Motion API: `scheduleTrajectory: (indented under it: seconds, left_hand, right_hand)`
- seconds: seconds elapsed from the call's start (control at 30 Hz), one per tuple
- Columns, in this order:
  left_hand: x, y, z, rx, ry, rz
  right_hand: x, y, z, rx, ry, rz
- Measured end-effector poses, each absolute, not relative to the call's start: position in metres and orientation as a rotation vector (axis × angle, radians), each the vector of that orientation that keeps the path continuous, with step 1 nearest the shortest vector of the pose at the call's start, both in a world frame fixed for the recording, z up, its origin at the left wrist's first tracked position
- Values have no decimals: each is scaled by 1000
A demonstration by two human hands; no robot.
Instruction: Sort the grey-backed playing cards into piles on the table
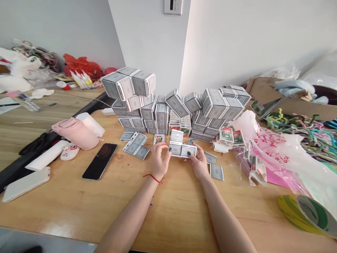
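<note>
Here, the grey-and-white patterned folded-card piece [175, 150] runs lengthwise left-to-right; the right hand [198, 161] pinches its right end; the left hand [160, 159] curls at its left, grip unclear.

One left hand [160, 160], one right hand [198, 162] and one card piece [178, 149] between them. The counter [181, 219] carries one black phone [100, 162], one white slab [27, 184], one pink bottle [78, 134], one picture card [159, 139] and one tape roll [289, 212]. Also one red bracelet [152, 177], one carton [291, 103], one red bag [83, 67], one wall panel [173, 7]. The card blocks [216, 105] overlap too much for exact counting.
</note>
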State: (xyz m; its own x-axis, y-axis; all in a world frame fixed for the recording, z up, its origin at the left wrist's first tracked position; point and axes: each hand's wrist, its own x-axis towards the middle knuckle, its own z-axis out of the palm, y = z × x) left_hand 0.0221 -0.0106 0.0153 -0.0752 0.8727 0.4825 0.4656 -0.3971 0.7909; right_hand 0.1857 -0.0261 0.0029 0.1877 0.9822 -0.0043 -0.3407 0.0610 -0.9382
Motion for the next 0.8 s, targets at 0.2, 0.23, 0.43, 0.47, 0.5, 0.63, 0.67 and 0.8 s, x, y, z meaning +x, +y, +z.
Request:
scheduleTrajectory:
  seconds: [0.2,0.23,0.43,0.47,0.5,0.63,0.67,0.8]
  left_hand:
    - [34,-12,11,1896,1397,1343]
    - [35,-11,9,1860,1383,1355]
    - [35,-9,5,1612,1347,1381]
    - [34,-9,6,1540,1338,1391]
    - [34,-9,6,1467,1312,1390]
    - [31,-6,10,1316,1123,1250]
    - [30,-5,11,1315,1078,1183]
    - [29,-3,14,1343,977,998]
  right_hand:
    - [182,-25,-5,-1024,-932,1239]
    - [182,-25,-6,-1025,-942,1245]
    - [184,-28,-5,-1115,-1071,1179]
    - [185,-28,-4,-1112,-1082,1194]
    - [185,-28,-4,-1102,-1082,1213]
    - [186,-28,-6,-1075,-1033,1258]
    - [185,-28,-7,-1082,-1031,1256]
    - [184,-28,-7,-1151,-1102,1210]
